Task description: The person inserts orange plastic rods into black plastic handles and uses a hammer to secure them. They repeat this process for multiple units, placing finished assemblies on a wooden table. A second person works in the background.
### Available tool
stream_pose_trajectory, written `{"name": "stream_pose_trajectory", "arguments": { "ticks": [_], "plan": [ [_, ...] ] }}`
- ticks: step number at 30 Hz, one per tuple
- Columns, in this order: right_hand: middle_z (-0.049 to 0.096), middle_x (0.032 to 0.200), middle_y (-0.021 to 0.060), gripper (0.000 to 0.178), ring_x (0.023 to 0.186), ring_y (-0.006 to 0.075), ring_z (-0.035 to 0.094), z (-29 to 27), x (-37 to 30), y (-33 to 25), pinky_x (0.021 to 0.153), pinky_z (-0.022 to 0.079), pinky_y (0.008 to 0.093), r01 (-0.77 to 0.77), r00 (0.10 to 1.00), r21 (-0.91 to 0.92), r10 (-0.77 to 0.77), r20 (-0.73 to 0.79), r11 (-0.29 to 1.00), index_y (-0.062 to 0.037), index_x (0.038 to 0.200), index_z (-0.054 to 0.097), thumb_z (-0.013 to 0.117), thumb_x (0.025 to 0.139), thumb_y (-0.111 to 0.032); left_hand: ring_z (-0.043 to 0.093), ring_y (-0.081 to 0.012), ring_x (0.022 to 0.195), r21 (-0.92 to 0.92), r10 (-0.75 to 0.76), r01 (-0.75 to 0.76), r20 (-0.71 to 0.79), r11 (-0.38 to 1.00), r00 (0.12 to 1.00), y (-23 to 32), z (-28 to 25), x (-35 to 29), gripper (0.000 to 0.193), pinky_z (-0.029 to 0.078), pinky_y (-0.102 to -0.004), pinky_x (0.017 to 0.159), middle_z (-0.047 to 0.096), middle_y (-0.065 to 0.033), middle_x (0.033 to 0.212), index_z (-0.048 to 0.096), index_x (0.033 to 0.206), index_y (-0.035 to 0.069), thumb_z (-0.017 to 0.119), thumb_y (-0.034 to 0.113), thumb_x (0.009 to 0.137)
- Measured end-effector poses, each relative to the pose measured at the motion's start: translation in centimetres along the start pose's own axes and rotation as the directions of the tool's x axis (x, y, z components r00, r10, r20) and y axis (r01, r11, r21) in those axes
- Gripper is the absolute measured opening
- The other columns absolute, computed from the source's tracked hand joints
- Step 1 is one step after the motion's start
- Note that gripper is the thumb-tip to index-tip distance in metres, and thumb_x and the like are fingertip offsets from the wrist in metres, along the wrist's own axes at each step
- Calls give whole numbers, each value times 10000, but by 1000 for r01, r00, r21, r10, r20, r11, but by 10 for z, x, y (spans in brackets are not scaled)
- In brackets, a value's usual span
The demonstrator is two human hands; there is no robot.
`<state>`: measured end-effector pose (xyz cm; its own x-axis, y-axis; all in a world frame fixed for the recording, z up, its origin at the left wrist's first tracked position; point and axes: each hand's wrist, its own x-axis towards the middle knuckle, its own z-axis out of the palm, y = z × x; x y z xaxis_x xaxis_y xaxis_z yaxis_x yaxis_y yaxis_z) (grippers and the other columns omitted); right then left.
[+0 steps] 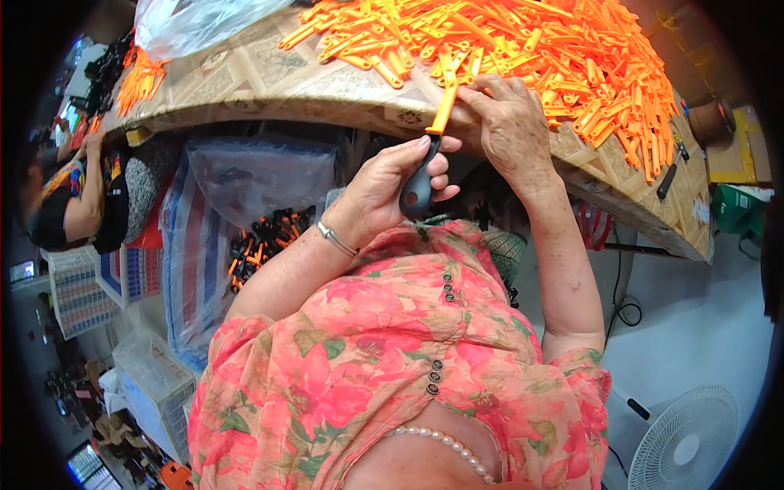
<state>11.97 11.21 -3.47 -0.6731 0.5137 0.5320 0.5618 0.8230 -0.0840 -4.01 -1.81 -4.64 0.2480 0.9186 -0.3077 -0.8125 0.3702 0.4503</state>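
My left hand [390, 181] is closed around a black handle [417, 189] with a rounded end and a hole in it. From the handle's upper end an orange plastic strip [445, 106] sticks out, pointing away from me toward the table. My right hand [514, 126] is at the strip's right side by the table edge, its fingers bent and its fingertips against the strip. Just beyond both hands lies a large heap of similar orange strips [563, 57], spread over the patterned tabletop [245, 77].
A clear plastic bag [204, 24] lies at the table's far left, near a smaller orange pile [141, 82]. Below the table, a striped bag [192, 245] stands beside black-and-orange pieces [265, 245]. Another person's arm [86, 188] shows at left; a white fan [686, 441] stands lower right.
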Motion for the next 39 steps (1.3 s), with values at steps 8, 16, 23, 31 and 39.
{"name": "stream_pose_trajectory", "arguments": {
  "ticks": [8,16,23,31,39],
  "plan": [
    [639,1035,49,273,941,260,601,-23,-13,46,826,486,386,-67,940,58,82,-332,996,-159,966,732,653,726,-55,559,-108,677,396,144,-100,-82,913,986,12,8,-1,336,568,-320,700,529,-7,746,532,1229,-52,506,199,1006],
    [650,1118,177,372,1020,352,609,-111,-126,225,917,485,430,-707,707,-404,577,-409,580,-72,1169,658,648,842,-249,572,-117,648,460,70,-34,-62,887,996,12,10,14,281,553,-305,685,552,-15,749,560,1189,-37,502,157,995],
    [689,1004,207,489,933,332,666,-120,-182,343,810,520,416,-737,619,-371,785,-33,566,-108,1214,643,667,791,-351,579,-103,647,483,68,-4,-116,876,991,-2,20,25,251,551,-289,662,562,-3,737,584,1162,-27,492,140,998],
    [511,763,-2,240,568,53,440,-144,-159,226,451,368,203,-628,389,745,920,50,226,-87,1180,601,518,977,-185,570,-92,607,587,145,-12,-181,809,973,3,25,35,218,549,-271,592,571,7,695,633,1040,-21,511,153,990],
    [510,815,-52,425,667,40,422,-92,-112,1,613,406,197,-606,731,732,581,359,311,-107,1422,502,504,998,-79,596,-122,596,629,118,84,-272,773,955,13,35,32,221,511,-244,550,599,-20,701,640,1005,-46,526,138,962]
  ]
}}
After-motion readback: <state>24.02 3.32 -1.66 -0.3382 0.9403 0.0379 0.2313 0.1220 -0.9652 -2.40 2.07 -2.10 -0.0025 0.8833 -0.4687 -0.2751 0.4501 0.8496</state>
